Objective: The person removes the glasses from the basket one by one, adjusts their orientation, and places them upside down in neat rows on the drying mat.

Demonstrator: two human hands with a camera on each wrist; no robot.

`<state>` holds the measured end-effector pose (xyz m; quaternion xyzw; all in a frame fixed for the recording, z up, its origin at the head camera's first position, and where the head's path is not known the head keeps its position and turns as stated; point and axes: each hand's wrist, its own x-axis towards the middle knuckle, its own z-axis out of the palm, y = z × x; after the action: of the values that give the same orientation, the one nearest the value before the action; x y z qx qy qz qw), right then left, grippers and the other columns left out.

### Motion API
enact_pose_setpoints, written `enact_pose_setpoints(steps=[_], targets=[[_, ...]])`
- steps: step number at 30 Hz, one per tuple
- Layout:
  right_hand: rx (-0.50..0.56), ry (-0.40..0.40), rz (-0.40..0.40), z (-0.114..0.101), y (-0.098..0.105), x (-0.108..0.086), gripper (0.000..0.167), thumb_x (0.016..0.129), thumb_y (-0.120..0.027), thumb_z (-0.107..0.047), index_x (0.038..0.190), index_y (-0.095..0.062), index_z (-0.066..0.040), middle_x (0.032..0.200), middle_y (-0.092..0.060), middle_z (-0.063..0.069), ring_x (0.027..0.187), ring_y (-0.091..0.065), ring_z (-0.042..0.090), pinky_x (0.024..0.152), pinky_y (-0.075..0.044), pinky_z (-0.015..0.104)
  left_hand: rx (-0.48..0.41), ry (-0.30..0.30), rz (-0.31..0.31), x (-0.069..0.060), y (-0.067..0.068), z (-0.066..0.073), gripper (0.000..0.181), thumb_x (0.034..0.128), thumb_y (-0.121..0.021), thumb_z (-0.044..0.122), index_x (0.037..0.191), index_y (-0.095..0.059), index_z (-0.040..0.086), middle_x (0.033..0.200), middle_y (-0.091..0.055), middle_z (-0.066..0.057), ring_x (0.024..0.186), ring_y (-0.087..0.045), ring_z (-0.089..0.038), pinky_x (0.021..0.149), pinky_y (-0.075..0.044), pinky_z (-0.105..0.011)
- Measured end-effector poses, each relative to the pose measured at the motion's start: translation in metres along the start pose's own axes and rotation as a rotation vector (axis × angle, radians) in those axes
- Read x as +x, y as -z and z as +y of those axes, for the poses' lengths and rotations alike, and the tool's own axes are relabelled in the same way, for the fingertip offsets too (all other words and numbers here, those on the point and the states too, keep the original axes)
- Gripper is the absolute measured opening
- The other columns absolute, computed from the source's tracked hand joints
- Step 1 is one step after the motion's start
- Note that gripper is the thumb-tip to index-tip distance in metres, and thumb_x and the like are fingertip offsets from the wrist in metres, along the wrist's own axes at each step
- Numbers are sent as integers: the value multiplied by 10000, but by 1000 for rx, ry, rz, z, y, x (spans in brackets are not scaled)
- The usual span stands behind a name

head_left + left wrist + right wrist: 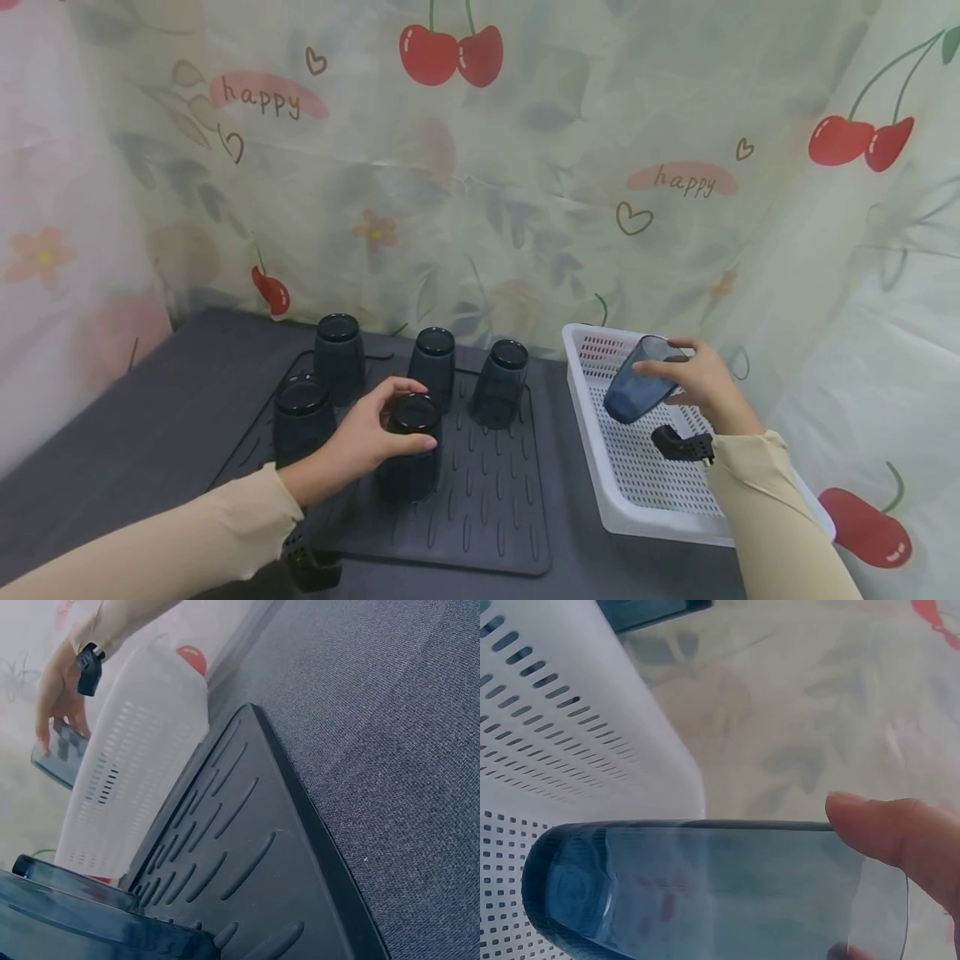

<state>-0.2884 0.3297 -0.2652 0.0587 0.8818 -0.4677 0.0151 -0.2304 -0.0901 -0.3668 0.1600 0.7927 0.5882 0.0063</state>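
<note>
My right hand (708,385) grips a blue tinted drinking glass (634,390) near its rim. The glass is tilted, base down to the left, over the white basket (587,450). Seen from the right wrist, the thumb (900,832) presses on its side by the rim. My left hand (360,433) curls its thumb and fingers round the upper end of another dark blue glass (408,467). That glass stands upside down at the front of the black drying mat (495,533). In the left wrist view, part of a glass (97,922) fills the lower left corner.
Several more upturned glasses stand on the mat: one left of my left hand (302,421), others along the back (339,358), (432,367), (498,383). Dark cloth (150,417) covers the table. A printed curtain (525,208) hangs close behind.
</note>
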Motion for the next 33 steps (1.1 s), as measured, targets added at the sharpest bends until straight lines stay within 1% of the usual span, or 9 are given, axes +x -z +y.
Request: enact_pose_setpoints(steps=[3,7,10,13,17,20,23,27,33], targets=[[14,15,18,-1,2,-3,997,846,-747,-319,1529,-103,17,1430,-304,338,885,-614,155,818,-573,394,4,-5,-2,-1,1,1,620,758,-840,248,1281,-521,154,1317,-549,-92,1153,-552,-240,958,-442,-436],[13,27,47,-3,2,-6,981,852,-740,-335,1532,-116,-2,1452,-304,332,1030,-578,253,830,-569,406,1,-9,-5,-1,2,2,641,754,-844,240,1291,-512,126,1291,-561,-105,1097,-578,-233,881,-475,-374],[4,28,75,-6,2,-10,984,853,-737,-351,1533,-116,-3,1459,-310,328,1112,-545,320,824,-571,397,-3,-6,-9,-1,3,2,657,750,-847,238,1299,-506,119,1283,-561,-113,1083,-586,-236,849,-490,-355],[8,38,93,-8,2,-13,984,858,-733,-347,1535,-108,-2,1461,-314,322,1183,-508,360,838,-566,400,1,-5,-13,-1,4,3,673,747,-849,247,1309,-499,120,1296,-552,-110,1099,-578,-242,854,-494,-367],[36,64,98,-12,2,-19,977,865,-732,-330,1539,-101,-13,1464,-312,308,1233,-472,369,855,-558,398,13,-11,-17,-2,5,3,665,750,-847,257,1307,-503,141,1324,-538,-102,1139,-559,-252,918,-476,-432],[55,86,101,-13,2,-21,959,871,-726,-315,1539,-107,-15,1468,-306,307,1211,-483,338,833,-567,374,18,-19,-21,-2,6,3,649,754,-844,259,1300,-509,157,1344,-530,-98,1171,-541,-255,980,-439,-482],[59,98,112,-15,2,-23,950,867,-733,-311,1539,-127,-22,1474,-310,308,1162,-513,295,800,-575,342,13,-29,-27,-2,6,3,651,756,-843,250,1303,-507,143,1353,-525,-106,1178,-536,-257,999,-426,-489],[48,102,120,-19,2,-26,960,855,-744,-333,1545,-141,-48,1496,-300,296,1104,-545,229,796,-575,322,-9,-33,-41,-2,5,2,666,757,-842,225,1314,-494,112,1333,-533,-123,1143,-565,-255,946,-470,-432],[38,110,121,-26,1,-31,973,846,-754,-342,1549,-140,-66,1500,-302,275,940,-571,75,786,-574,301,-37,-34,-51,0,6,2,681,757,-841,194,1322,-476,89,1315,-541,-140,1107,-586,-256,879,-504,-376]])
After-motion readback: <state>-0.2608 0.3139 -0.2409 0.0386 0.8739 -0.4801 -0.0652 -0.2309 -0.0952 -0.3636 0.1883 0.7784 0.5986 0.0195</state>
